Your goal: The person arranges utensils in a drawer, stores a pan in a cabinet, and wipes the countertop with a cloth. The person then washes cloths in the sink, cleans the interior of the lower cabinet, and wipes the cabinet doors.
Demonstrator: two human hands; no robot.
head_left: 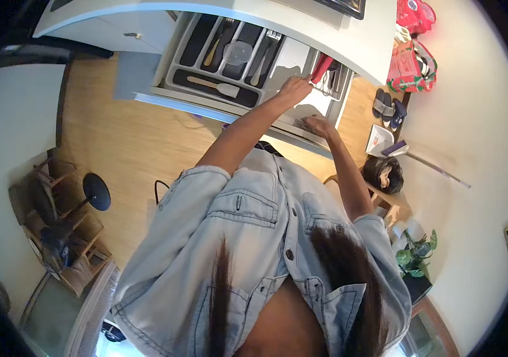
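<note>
Drawer: pulled out at twelve o'clock, its front edge [206, 108] towards the body and the white desk [358, 43] beyond it.
Step in hand: a reach into the drawer's right part, judging by the left hand at the red item.
Red item: at one o'clock, in the narrow tray [346, 83], beside some metal utensils [327, 83].
What a move calls for: lifting the red item would need a firm pinch and a path free of the metal utensils and tray wall.
Left hand [294, 92]: towards one o'clock, palm down, fingers reaching to the near end of the red item [322, 66]; whether they grip it, I cannot tell.
Right hand [319, 126]: towards two o'clock, near the drawer's front edge, fingers partly curled; any hold is unclear.
Arms: both extended forward, the left slanting across towards one o'clock.
Cutlery tray [223, 75]: just left of twelve, with forks, a clear cup [239, 53] and a spatula [227, 90].
</note>
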